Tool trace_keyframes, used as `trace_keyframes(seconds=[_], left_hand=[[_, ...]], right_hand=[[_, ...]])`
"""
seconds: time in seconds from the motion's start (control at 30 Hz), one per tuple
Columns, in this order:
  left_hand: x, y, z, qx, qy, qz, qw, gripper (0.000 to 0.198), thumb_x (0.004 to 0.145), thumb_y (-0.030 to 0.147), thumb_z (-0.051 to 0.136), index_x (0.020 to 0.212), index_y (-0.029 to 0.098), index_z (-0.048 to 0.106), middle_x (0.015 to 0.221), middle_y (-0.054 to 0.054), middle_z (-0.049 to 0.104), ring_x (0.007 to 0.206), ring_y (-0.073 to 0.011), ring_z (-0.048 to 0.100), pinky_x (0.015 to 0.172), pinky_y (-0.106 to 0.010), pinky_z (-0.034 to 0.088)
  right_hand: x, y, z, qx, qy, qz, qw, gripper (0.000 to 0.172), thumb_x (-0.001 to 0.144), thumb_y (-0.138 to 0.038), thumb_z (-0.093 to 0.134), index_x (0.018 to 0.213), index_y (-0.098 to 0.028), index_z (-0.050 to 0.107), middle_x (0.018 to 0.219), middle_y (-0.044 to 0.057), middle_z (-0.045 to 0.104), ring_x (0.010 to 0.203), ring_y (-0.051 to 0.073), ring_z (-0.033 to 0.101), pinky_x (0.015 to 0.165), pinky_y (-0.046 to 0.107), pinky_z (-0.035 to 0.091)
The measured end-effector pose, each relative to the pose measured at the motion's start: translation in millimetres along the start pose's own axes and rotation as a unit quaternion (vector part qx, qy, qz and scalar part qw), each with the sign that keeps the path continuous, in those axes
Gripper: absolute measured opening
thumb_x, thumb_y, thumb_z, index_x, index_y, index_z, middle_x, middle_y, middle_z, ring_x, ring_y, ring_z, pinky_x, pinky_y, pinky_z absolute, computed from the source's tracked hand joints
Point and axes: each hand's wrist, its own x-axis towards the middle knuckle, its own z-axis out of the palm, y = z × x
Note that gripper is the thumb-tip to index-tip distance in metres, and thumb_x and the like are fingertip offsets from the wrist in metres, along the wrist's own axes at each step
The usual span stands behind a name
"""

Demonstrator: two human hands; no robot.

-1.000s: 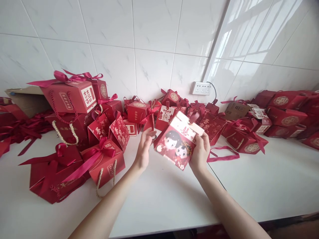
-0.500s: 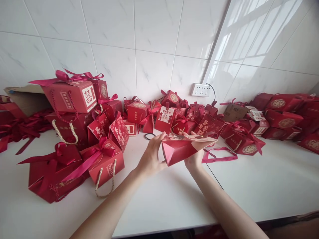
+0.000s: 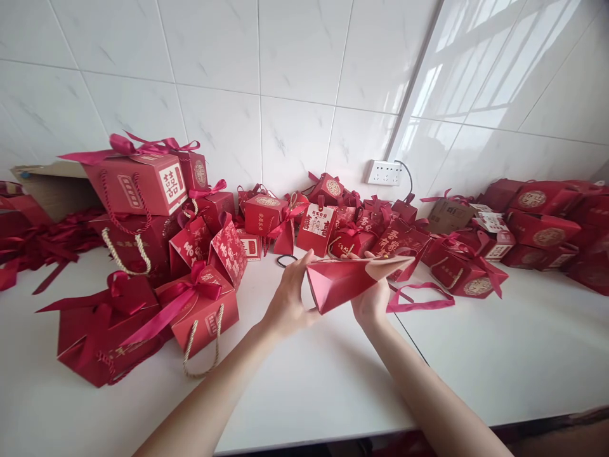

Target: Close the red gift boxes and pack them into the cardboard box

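Note:
Between my two hands, above the white table (image 3: 333, 393), is a red paper gift box (image 3: 340, 282), tilted so its folded red panels face me. My left hand (image 3: 290, 301) grips its left end, fingers on the upper edge and thumb near the lower corner. From beneath and behind, my right hand (image 3: 373, 298) holds the right side; some of its fingers are hidden by the box. Just right of that hand a loose pink ribbon loop (image 3: 423, 304) lies on the table.
Finished-looking red boxes with bows (image 3: 200, 304) crowd the left. More red boxes (image 3: 316, 228) stand along the tiled wall, with stacked boxes (image 3: 542, 216) at the far right. A white power strip (image 3: 383, 172) hangs on the wall. A cardboard carton (image 3: 57, 190) sits at back left.
The box has tipped slightly in my hands: its patterned upper face, visible before, is now mostly out of sight. Both hands keep their hold in nearly the same place.

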Motion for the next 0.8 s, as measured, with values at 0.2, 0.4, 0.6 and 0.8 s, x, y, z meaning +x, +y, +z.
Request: trace_keyframes(seconds=[0.2, 0.4, 0.6, 0.8], left_hand=[[8.2, 4.1, -0.3, -0.232, 0.022, -0.19, 0.954, 0.061, 0.07, 0.037, 0.066, 0.123, 0.019, 0.04, 0.118, -0.012, 0.057, 0.104, -0.0249, 0.057, 0.086, -0.036, 0.048], [13.2, -0.5, -3.9, -0.324, 0.077, -0.249, 0.909, 0.064, 0.071, 0.062, 0.055, 0.117, 0.02, 0.04, 0.113, -0.012, 0.06, 0.09, -0.023, 0.063, 0.066, -0.031, 0.053], [13.0, 10.6, -7.2, -0.284, 0.104, -0.222, 0.927, 0.046, 0.08, 0.047, 0.056, 0.116, 0.022, 0.046, 0.103, -0.008, 0.064, 0.087, -0.0193, 0.063, 0.061, -0.025, 0.051], [15.1, 13.4, -9.2, -0.293, 0.103, -0.215, 0.926, 0.047, 0.077, 0.044, 0.059, 0.115, 0.021, 0.044, 0.098, -0.007, 0.065, 0.08, -0.0189, 0.064, 0.052, -0.022, 0.049]], right_hand=[[-1.1, -4.4, 0.0, -0.048, -0.041, -0.019, 0.998, 0.02, 0.075, -0.039, 0.062, 0.083, -0.021, 0.056, 0.084, -0.001, 0.062, 0.073, 0.012, 0.059, 0.063, 0.025, 0.048], [-3.2, -2.1, 2.3, -0.053, -0.085, 0.051, 0.994, 0.023, 0.075, -0.038, 0.063, 0.089, -0.02, 0.061, 0.088, 0.002, 0.066, 0.07, 0.014, 0.061, 0.052, 0.024, 0.048], [-1.0, 13.9, -2.1, -0.037, -0.103, 0.188, 0.976, 0.014, 0.074, -0.028, 0.059, 0.083, -0.018, 0.064, 0.081, 0.001, 0.069, 0.069, 0.014, 0.064, 0.06, 0.025, 0.055], [-0.8, 26.1, -9.4, -0.071, -0.124, 0.149, 0.978, 0.009, 0.073, -0.024, 0.061, 0.078, -0.018, 0.064, 0.076, 0.002, 0.069, 0.065, 0.017, 0.066, 0.059, 0.03, 0.058]])
